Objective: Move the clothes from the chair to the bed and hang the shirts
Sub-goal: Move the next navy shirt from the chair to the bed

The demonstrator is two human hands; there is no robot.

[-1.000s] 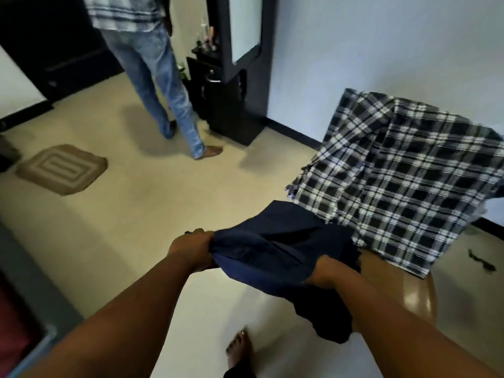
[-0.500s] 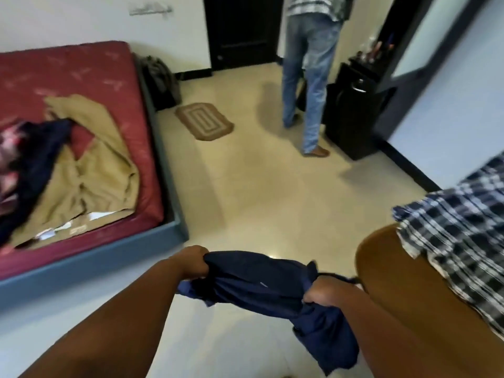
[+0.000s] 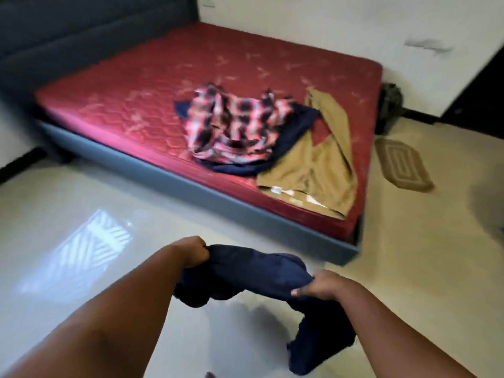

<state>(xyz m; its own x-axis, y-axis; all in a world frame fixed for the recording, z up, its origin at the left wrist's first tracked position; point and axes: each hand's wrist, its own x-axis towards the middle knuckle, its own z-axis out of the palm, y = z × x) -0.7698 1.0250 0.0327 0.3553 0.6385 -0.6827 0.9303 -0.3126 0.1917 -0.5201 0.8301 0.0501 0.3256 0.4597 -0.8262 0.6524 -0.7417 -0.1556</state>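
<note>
A dark navy garment (image 3: 256, 276) hangs bunched between both hands above the floor. My left hand (image 3: 195, 252) grips its left end and my right hand (image 3: 319, 286) grips its right end, from where a loose part dangles down. Ahead stands the bed (image 3: 131, 105) with a red mattress and a blue-grey frame. On it lie a red plaid shirt (image 3: 234, 126), a navy garment (image 3: 294, 132) under that shirt, and khaki trousers (image 3: 319, 165) at the near right corner. The chair is out of view.
A brown doormat (image 3: 402, 165) lies on the pale tiled floor right of the bed. A dark bag (image 3: 391, 105) leans by the wall behind the bed's far corner. A dark padded headboard (image 3: 68, 31) rises at the left.
The view has swung left from the chair and the standing person to the bed. Both hands have kept their grip on the navy garment and carried it toward the bed.
</note>
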